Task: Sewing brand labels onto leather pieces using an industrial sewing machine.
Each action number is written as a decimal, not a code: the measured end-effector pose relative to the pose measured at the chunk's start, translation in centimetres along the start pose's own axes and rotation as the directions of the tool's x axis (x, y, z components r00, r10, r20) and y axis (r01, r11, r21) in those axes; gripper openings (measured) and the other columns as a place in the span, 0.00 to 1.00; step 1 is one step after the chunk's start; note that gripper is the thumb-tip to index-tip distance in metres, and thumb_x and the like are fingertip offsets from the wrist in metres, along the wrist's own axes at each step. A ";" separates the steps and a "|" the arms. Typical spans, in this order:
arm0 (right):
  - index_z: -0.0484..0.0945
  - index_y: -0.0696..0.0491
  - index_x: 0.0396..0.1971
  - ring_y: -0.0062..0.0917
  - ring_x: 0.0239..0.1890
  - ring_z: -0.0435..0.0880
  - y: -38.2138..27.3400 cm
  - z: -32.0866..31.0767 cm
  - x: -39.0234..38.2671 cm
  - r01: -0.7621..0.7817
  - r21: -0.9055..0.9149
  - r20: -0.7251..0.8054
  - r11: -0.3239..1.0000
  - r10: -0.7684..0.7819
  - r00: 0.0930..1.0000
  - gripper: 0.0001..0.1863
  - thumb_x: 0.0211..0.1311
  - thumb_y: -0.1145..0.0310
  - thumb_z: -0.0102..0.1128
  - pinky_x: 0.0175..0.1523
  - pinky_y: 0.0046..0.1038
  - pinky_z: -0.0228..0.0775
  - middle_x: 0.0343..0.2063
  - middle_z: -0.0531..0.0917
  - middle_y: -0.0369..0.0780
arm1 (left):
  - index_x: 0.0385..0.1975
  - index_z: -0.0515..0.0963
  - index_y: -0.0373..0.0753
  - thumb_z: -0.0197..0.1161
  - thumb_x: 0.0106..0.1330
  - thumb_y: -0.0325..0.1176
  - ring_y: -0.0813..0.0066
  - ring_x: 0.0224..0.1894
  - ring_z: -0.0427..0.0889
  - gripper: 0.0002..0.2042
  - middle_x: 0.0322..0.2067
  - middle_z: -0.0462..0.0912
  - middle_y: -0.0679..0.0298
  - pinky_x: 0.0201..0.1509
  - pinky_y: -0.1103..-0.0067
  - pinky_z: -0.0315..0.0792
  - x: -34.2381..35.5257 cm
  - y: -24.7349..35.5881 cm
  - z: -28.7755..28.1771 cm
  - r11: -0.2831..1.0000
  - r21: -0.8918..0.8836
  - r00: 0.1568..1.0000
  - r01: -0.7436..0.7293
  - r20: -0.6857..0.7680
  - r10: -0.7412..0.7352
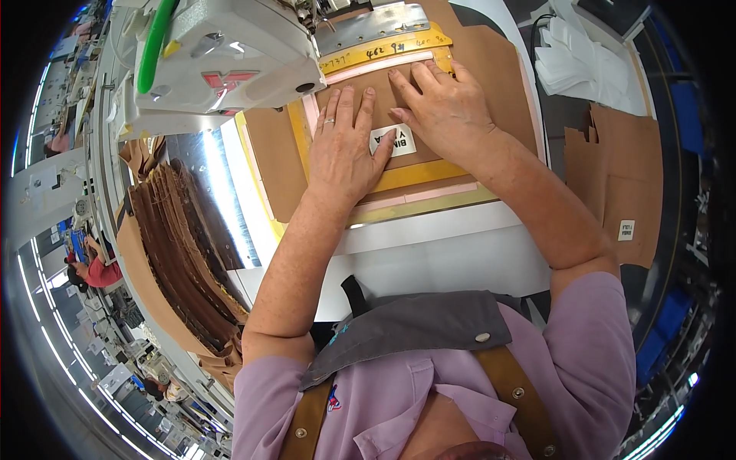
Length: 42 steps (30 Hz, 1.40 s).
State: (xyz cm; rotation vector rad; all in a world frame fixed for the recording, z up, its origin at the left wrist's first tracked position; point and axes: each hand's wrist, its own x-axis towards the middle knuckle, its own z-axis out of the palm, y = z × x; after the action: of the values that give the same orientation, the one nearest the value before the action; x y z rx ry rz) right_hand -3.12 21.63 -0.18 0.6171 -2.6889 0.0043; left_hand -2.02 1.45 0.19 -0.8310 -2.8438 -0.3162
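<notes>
Both my hands press flat on a brown fabric panel (498, 92) framed by a yellow template (414, 175) under the sewing machine head (238, 54). My left hand (345, 142) lies with its fingers stretched toward the far edge, its thumb on a white label (404, 142) on the panel. To the right, my right hand (443, 103) rests with fingers spread, their tips near the far yellow bar with handwriting on it. Neither hand grips anything. A metal plate (376, 29) lies just beyond that bar.
A stack of brown fabric pieces (180, 245) stands at the left of the machine bed. On the right lie another brown panel (632, 184) with a white label and a pile of white sheets (579, 61). A green bar (156, 46) sticks up by the machine. People work farther left.
</notes>
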 end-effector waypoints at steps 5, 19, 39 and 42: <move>0.81 0.49 0.57 0.25 0.51 0.80 -0.3 0.3 0.1 -0.001 0.074 0.035 0.997 -0.002 0.999 0.28 0.65 0.46 0.64 0.53 0.32 0.71 0.45 0.80 0.33 | 0.67 0.72 0.36 0.63 0.70 0.49 0.44 0.70 0.68 0.31 0.65 0.69 0.42 0.74 0.60 0.64 -0.6 -0.9 -0.3 0.995 -0.052 0.996 0.082 0.045 -0.080; 0.78 0.50 0.59 0.21 0.53 0.76 -2.8 0.8 1.6 0.014 0.162 0.040 0.987 -0.020 0.999 0.27 0.69 0.47 0.61 0.53 0.33 0.68 0.46 0.77 0.33 | 0.66 0.74 0.42 0.65 0.69 0.50 0.43 0.66 0.74 0.29 0.66 0.69 0.41 0.65 0.60 0.74 -2.4 -3.7 -1.2 0.991 0.028 0.992 0.129 -0.007 -0.129; 0.78 0.55 0.62 0.31 0.70 0.69 -5.3 0.7 2.3 0.024 0.304 0.074 0.952 -0.048 0.996 0.31 0.71 0.46 0.58 0.72 0.41 0.59 0.64 0.77 0.38 | 0.72 0.70 0.57 0.61 0.71 0.55 0.41 0.62 0.77 0.30 0.64 0.70 0.37 0.60 0.59 0.76 -3.1 -5.7 -3.0 0.956 0.188 0.971 0.227 0.031 -0.237; 0.79 0.56 0.61 0.32 0.69 0.70 -5.8 0.8 2.6 0.037 0.314 0.058 0.949 -0.058 0.997 0.30 0.70 0.49 0.60 0.72 0.40 0.59 0.64 0.77 0.38 | 0.72 0.70 0.58 0.60 0.71 0.56 0.42 0.62 0.78 0.30 0.64 0.70 0.39 0.61 0.60 0.76 -2.9 -5.8 -3.2 0.945 0.209 0.964 0.251 0.035 -0.264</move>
State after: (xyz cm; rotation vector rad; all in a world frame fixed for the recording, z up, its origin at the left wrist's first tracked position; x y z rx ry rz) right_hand -3.17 15.20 -0.42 0.7876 -2.7587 0.4119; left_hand -2.44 -5.60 1.76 -0.4372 -2.9806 -0.0276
